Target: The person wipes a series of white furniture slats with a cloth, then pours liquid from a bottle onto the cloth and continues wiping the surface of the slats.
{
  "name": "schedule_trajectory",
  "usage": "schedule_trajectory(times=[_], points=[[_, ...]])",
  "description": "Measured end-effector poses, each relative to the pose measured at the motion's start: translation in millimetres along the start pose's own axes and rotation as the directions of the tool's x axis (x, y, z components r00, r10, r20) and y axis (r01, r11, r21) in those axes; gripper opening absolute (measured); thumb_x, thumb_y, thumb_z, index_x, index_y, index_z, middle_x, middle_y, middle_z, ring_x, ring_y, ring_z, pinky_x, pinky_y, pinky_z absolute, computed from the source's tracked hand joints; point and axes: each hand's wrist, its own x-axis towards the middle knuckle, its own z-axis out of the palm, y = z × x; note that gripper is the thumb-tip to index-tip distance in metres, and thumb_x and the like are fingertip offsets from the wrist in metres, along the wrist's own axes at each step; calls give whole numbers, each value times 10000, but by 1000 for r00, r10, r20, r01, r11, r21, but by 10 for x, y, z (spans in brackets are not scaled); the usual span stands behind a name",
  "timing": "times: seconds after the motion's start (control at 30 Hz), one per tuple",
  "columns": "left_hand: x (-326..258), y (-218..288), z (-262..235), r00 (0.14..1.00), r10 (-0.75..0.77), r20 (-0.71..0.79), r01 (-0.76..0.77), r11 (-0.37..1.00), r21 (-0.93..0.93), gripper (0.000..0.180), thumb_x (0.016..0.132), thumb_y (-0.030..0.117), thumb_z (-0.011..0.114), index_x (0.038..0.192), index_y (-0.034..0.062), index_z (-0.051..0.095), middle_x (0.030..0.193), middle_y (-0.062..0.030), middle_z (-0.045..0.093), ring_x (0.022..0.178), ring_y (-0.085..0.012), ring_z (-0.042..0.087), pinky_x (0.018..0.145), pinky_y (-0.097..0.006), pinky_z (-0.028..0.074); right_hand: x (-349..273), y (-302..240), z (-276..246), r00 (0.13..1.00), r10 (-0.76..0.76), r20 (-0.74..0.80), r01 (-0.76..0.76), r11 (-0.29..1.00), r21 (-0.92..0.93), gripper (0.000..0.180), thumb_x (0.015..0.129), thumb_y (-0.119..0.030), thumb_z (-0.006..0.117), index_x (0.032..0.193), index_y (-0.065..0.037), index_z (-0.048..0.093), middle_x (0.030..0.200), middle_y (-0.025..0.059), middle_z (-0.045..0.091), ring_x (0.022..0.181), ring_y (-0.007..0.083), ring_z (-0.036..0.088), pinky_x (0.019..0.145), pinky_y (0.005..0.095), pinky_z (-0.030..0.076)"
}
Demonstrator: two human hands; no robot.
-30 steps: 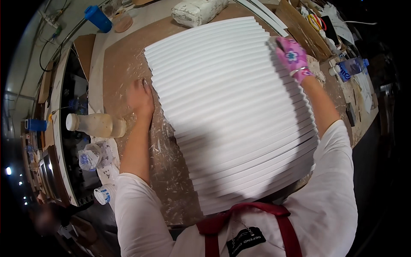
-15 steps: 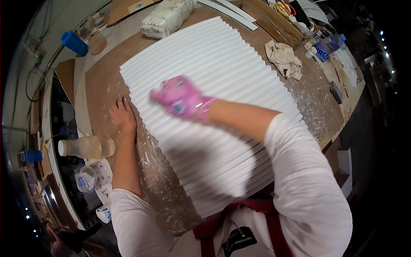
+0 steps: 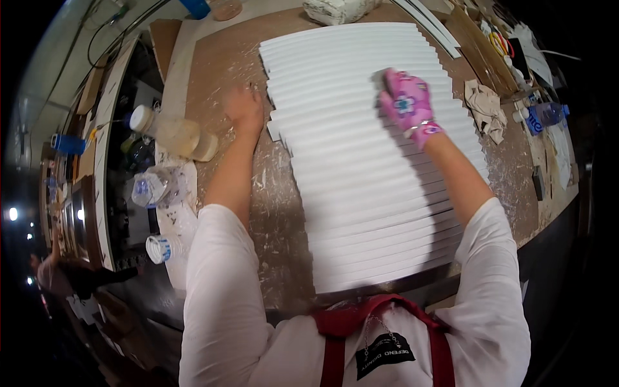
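Head view: gloved right hand (image 3: pixel 406 106) flat on ribbed panel (image 3: pixel 367 174); left hand (image 3: pixel 245 109) beside.

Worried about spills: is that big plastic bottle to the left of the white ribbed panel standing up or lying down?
Lying down. The bottle rests on its side at the table's left edge, white cap pointing left.

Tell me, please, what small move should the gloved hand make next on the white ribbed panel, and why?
Probably a stroke along the ridges. The right hand, in a pink glove, lies flat on the white ribbed panel near its far end, and the bare left hand braces at the panel's left edge on the workbench.
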Motion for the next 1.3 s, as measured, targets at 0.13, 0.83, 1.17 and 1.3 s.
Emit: schedule_trajectory(times=[0.13,0.83,1.17,1.3], points=[[-134,-6,-85,986,-146,-78,104,915,-391,351,916,223,510,1196,14,548,1165,-188,563,1079,-338,529,908,-450,419,70,-1072,-161,967,-246,70,230,956,183,324,823,-302,577,1065,-89,541,862,131,625,779,341,602,743,447,455],[-1378,220,-957,747,-292,597,565,-193,-802,626,999,461,361,1454,39,285,1496,-107,335,1365,-240,324,1126,-371,240,-554,-898,-550,972,-229,-46,233,936,263,356,805,-267,598,1124,-120,545,888,120,626,814,329,616,737,444,484],[-1818,303,-1540,675,-426,602,634,-83,-769,687,998,539,296,1472,44,253,1523,-117,299,1396,-257,288,1153,-374,202,-945,1618,-754,799,601,17,-575,756,312,562,880,-542,548,1063,-20,646,990,150,673,917,288,632,813,380,499],[-1549,497,-1233,692,-367,621,656,-38,-754,728,993,557,272,1480,18,213,1539,-125,263,1420,-259,244,1161,-383,178,-768,2554,-444,707,671,223,-456,192,869,356,842,-315,644,1051,-28,632,909,32,632,829,112,559,760,248,445]])
